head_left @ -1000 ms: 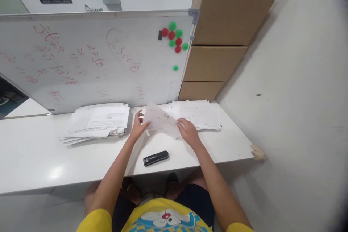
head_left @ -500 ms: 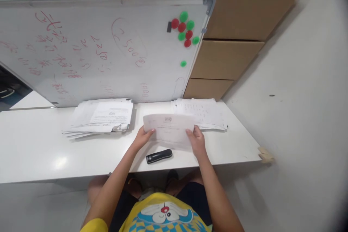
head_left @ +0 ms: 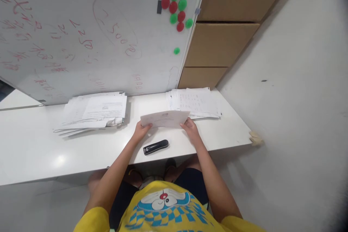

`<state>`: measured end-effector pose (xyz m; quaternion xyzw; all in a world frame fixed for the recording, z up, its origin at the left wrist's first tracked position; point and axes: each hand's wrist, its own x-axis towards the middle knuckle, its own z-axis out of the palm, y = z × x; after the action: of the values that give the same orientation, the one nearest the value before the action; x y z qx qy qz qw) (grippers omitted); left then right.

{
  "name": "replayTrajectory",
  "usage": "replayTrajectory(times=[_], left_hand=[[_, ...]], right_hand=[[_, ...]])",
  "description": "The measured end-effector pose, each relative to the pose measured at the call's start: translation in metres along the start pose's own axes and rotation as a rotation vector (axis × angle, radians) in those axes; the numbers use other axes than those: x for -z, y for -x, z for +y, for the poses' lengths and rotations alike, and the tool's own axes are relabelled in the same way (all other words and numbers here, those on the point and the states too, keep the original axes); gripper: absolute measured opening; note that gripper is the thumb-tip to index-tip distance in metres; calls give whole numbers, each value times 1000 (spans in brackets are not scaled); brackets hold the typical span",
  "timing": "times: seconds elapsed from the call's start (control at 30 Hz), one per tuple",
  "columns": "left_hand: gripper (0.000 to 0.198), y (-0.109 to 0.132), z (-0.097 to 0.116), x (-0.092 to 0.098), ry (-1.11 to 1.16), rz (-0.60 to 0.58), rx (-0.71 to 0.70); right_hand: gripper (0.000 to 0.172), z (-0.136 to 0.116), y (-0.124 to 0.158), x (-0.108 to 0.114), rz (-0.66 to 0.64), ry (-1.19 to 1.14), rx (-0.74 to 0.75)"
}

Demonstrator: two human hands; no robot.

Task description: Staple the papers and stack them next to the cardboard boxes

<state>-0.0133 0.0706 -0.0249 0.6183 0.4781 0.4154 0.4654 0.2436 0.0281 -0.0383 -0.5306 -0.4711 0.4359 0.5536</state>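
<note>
Printed paper (head_left: 165, 120) is held up off the desk between my two hands, its top edge tilted. Whether it is one sheet or several I cannot tell. My left hand (head_left: 141, 131) pinches its left edge, thumb in front. At the right edge my right hand (head_left: 190, 129) grips it the same way, the fingers behind. A black stapler (head_left: 156, 147) lies on the desk just below the paper, touched by neither hand.
The white desk (head_left: 65, 152) bears a thick paper stack (head_left: 92, 112) on the left and another stack (head_left: 198, 102) at the back right. Behind stands a whiteboard (head_left: 114, 69) with red writing and round magnets. Cardboard boxes (head_left: 220, 43) rise beside it, near the right wall.
The paper has tipped and shows less of its face, still in both hands. The camera view has shifted, so the desk and board appear higher and a little further left.
</note>
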Motion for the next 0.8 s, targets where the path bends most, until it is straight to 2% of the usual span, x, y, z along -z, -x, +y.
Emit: replayTrajectory(times=[0.07, 0.17, 0.23, 0.3, 0.37, 0.47, 0.53, 0.6, 0.67, 0.8], left_hand=[[50, 0, 9, 0, -34, -19, -21], [43, 12, 34, 11, -81, -61, -58], [38, 29, 57, 24, -159, -43, -116], [32, 46, 77, 34, -333, 19, -221], [26, 61, 86, 33, -525, -45, -298], [34, 76, 69, 9, -748, -316, -310], [38, 79, 48, -9, -841, -409, -286], [34, 75, 29, -19, -886, -419, -285], [32, 67, 17, -19, -888, -419, -309], [34, 56, 13, -10, -849, -402, -365]], right_hand=[[47, -2, 2, -1, -2, 51, -15], [42, -9, 24, 7, -7, 135, -50], [39, -14, 47, 24, 66, 197, -78], [37, -17, 70, 49, 196, 256, -134], [38, -16, 88, 77, 255, 201, -197], [40, -9, 105, 112, 132, 78, -359], [38, -5, 110, 124, 11, 83, -471], [38, -4, 111, 129, -65, 103, -517], [40, -7, 111, 127, -124, 98, -526], [46, -19, 109, 123, -196, 94, -558]])
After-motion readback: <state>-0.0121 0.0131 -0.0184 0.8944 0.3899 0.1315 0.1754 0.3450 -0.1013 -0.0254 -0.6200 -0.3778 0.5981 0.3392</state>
